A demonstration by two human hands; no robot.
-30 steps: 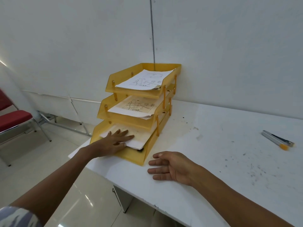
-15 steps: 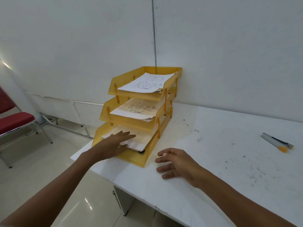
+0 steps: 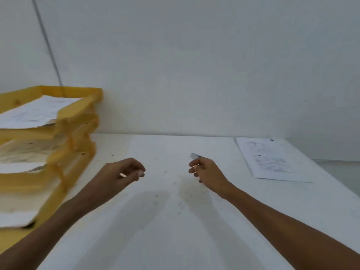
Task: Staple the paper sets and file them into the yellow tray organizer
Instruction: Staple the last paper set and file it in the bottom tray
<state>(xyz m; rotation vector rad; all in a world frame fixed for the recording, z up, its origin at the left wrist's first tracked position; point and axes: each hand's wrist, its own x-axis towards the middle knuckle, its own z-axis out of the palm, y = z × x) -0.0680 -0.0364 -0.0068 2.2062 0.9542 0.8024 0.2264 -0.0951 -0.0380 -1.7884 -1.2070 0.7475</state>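
Beneath both grips, a white table (image 3: 175,240), scuffed with dark specks. Far left of the left grip, the yellow tray organizer (image 3: 78,109), three tiers, filed papers (image 3: 33,112) in each, all blurred. Beyond and to the right of the right grip, well apart from it, a printed paper set (image 3: 272,162) flat on the table, not yet filed. Left grip (image 3: 124,172) loosely curled, grasping nothing, hovering low between organizer and right grip. Right grip (image 3: 206,172) curled round a slim grey stapler (image 3: 194,155), tip poking out ahead; firmness hard to judge through the blur. Could slip loose if lifted from such a hold near one end. Could skew the sheets if brought down on the paper set without the left grip pinning them, hence a crooked staple or a missed page. Could snag on the organizer's front lip when filing into tiers already loaded. Against half a second ago: left grip off the bottom tier's papers and drawn back toward the middle; right grip off the bare table and across to the stapler; view swung right, organizer now at the edge, paper set newly in sight.
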